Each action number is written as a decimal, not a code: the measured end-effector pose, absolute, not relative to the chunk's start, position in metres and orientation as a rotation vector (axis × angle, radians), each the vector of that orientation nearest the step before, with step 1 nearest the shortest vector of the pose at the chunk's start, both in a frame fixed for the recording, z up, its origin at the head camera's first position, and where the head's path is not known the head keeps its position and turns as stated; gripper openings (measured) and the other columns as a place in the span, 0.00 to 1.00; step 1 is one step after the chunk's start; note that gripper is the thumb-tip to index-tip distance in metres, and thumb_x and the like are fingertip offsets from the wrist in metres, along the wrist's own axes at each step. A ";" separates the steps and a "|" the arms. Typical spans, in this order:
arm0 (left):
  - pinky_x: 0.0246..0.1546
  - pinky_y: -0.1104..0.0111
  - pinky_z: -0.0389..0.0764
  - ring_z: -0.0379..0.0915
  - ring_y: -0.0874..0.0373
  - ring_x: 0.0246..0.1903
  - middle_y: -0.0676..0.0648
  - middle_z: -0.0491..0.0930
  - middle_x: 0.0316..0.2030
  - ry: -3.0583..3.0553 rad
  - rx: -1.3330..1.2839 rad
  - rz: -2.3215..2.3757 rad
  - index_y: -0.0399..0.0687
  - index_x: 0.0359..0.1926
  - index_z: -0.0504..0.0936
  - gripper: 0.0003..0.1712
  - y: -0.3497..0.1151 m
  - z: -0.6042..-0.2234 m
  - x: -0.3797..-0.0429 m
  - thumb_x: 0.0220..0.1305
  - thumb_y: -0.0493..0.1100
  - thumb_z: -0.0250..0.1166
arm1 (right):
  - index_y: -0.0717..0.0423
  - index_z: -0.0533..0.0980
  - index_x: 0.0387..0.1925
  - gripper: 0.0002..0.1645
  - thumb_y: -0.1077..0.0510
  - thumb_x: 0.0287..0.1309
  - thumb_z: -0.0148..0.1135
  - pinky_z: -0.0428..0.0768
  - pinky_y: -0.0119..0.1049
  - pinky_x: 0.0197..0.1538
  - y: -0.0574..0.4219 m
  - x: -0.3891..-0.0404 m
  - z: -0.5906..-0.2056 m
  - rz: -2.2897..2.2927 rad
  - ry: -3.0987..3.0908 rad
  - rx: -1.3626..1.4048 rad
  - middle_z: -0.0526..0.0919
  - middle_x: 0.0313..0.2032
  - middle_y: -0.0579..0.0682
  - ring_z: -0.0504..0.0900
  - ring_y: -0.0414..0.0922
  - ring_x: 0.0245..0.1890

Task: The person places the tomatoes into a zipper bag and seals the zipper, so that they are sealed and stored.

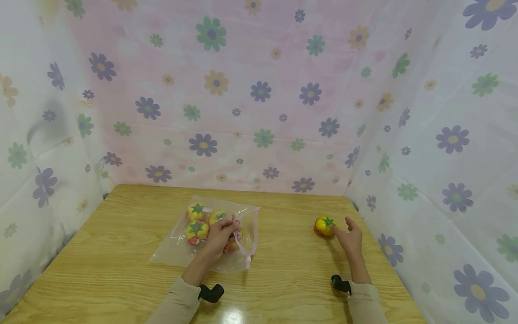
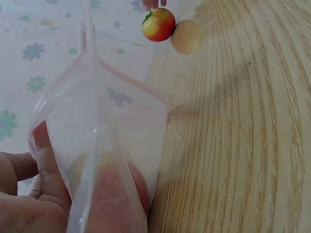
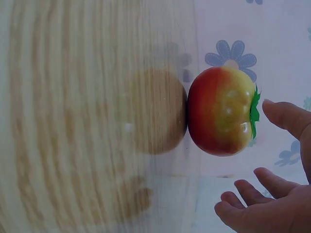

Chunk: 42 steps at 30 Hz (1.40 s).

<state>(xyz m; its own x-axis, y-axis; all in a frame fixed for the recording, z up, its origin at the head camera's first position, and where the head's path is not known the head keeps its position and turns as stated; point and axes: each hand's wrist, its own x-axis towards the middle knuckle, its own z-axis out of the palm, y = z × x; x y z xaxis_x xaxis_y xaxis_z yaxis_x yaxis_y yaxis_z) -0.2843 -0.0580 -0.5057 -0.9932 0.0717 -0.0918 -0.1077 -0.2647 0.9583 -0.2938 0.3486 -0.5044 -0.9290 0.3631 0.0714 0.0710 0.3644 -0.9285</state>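
Left hand [image 1: 220, 237]: grip pinching mouth edge of clear plastic bag [image 1: 176, 245] with pink zip strip [image 1: 255, 231]. Bag lies on glossy wood-grain worktop [image 1: 287, 274], several round yellow-red tomato-like fruits [image 1: 197, 229] with green leafy tops inside. Right hand [image 1: 352, 239]: grip released, thumb just beside green top of loose, shiny yellow-red tomato-like fruit [image 1: 323, 226], resting upright on worktop, well apart from bag.

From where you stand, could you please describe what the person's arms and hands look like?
The left sleeve and right sleeve are plain and beige. A small, bent black piece juts out at each wrist. The left hand and right hand wear no gloves.
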 end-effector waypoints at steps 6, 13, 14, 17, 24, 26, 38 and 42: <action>0.25 0.77 0.79 0.83 0.65 0.26 0.47 0.85 0.33 1.860 -0.005 2.384 0.25 0.54 0.76 0.17 -0.059 -0.506 -0.282 0.77 0.38 0.58 | 0.71 0.51 0.76 0.47 0.60 0.67 0.66 0.60 0.59 0.74 0.344 -0.295 -0.506 1.633 -2.459 -0.345 0.53 0.76 0.71 0.53 0.68 0.75; 0.25 0.77 0.78 0.82 0.66 0.26 0.47 0.84 0.33 1.866 -0.048 2.378 0.26 0.55 0.77 0.17 -0.058 -0.503 -0.282 0.76 0.38 0.59 | 0.72 0.54 0.75 0.45 0.60 0.67 0.65 0.71 0.33 0.63 0.339 -0.299 -0.508 1.654 -2.482 -0.288 0.58 0.74 0.71 0.62 0.63 0.72; 0.25 0.77 0.79 0.82 0.65 0.26 0.47 0.84 0.33 1.861 -0.053 2.382 0.26 0.54 0.77 0.16 -0.058 -0.503 -0.282 0.76 0.38 0.59 | 0.72 0.54 0.75 0.45 0.59 0.68 0.65 0.70 0.31 0.62 0.339 -0.299 -0.508 1.649 -2.492 -0.289 0.58 0.73 0.71 0.63 0.62 0.72; 0.28 0.77 0.82 0.82 0.65 0.26 0.45 0.84 0.33 1.836 -0.051 2.406 0.25 0.54 0.76 0.15 -0.057 -0.503 -0.283 0.76 0.36 0.59 | 0.72 0.53 0.76 0.45 0.58 0.69 0.64 0.69 0.36 0.67 0.338 -0.301 -0.508 1.639 -2.516 -0.284 0.57 0.74 0.72 0.61 0.62 0.73; 0.23 0.77 0.79 0.82 0.65 0.26 0.49 0.84 0.31 1.835 -0.065 2.401 0.27 0.53 0.77 0.14 -0.058 -0.505 -0.285 0.76 0.36 0.58 | 0.73 0.53 0.75 0.44 0.60 0.69 0.64 0.63 0.54 0.74 0.336 -0.304 -0.511 1.619 -2.535 -0.275 0.57 0.73 0.73 0.61 0.64 0.73; 0.18 0.77 0.73 0.82 0.65 0.25 0.50 0.84 0.32 1.851 -0.072 2.381 0.28 0.54 0.78 0.15 -0.058 -0.504 -0.284 0.76 0.37 0.59 | 0.73 0.53 0.75 0.43 0.60 0.69 0.64 0.64 0.54 0.73 0.335 -0.304 -0.511 1.614 -2.545 -0.274 0.58 0.73 0.73 0.61 0.64 0.72; 0.18 0.77 0.71 0.82 0.66 0.24 0.47 0.85 0.33 1.862 -0.034 2.380 0.27 0.55 0.77 0.17 -0.060 -0.506 -0.282 0.76 0.40 0.60 | 0.73 0.54 0.75 0.45 0.61 0.67 0.66 0.67 0.57 0.71 0.333 -0.304 -0.513 1.570 -2.574 -0.274 0.58 0.72 0.73 0.63 0.67 0.70; 0.17 0.77 0.69 0.82 0.65 0.24 0.47 0.86 0.33 1.859 -0.045 2.382 0.28 0.54 0.78 0.16 -0.059 -0.507 -0.283 0.76 0.40 0.60 | 0.74 0.57 0.73 0.44 0.61 0.65 0.67 0.68 0.56 0.70 0.332 -0.304 -0.513 1.545 -2.560 -0.273 0.62 0.70 0.73 0.65 0.66 0.68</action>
<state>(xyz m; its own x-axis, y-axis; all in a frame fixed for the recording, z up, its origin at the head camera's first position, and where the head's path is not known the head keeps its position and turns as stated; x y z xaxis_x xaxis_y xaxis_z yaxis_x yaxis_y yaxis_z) -0.2830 -0.0593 -0.5066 -0.9924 0.0761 -0.0968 -0.1124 -0.2383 0.9647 -0.3043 0.3316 -0.5133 -0.9739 0.2255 0.0251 0.0829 0.4564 -0.8859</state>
